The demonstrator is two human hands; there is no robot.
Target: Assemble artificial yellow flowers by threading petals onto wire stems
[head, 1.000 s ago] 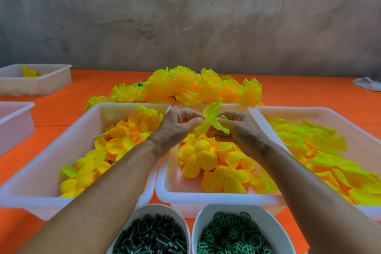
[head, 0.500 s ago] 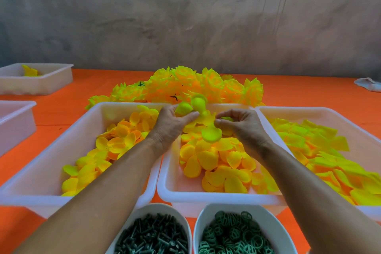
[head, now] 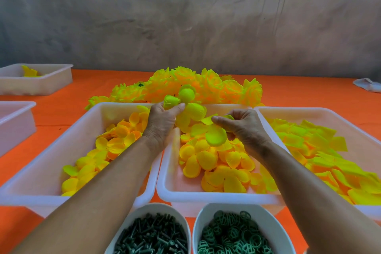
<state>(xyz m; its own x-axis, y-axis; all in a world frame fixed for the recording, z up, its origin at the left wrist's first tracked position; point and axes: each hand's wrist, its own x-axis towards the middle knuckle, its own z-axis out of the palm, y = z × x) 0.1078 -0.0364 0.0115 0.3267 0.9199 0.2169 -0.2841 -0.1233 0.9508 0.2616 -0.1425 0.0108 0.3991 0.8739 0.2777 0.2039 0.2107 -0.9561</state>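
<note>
**Petal layers over the middle tray: light, floppy, take them at the centre**

Rough grey wall behind; orange table (head: 61, 109) fills the lower two thirds of the frame. Three white trays sit in a row across the middle. Left tray (head: 51, 163) holds small round yellow-orange petals, middle tray (head: 171, 173) larger rounded ones, right tray (head: 309, 113) pointed yellow-green pieces. A heap of finished yellow flowers (head: 206, 86) lies just behind the trays, centre frame. At bottom centre are two white bowls, one of dark green stem pegs (head: 152, 237) and one of green rings (head: 233, 235). Two more white trays sit at the left edge.

Left hand (head: 162, 121), centre frame, pinches a half-built flower (head: 185, 105) between thumb and fingers, its cupped petal lobes fanning up and to the right. Right hand (head: 243, 128), just beside it, pinches a loose petal layer (head: 214, 136) by its upper edge, the lobe hanging over the middle tray. No stem or wire visible; hidden in the left grip if present.

Handling, judged: thin fabric or foam, near weightless, soft, holds its cup shape but creases if squeezed. Not slippery. Best grip is close to the centre hole, fingertips only, so the hole stays open and can be found for threading. Gripped out on a lobe, the layer would probably flop and twist. Lobes probably snag on neighbouring layers.
</note>
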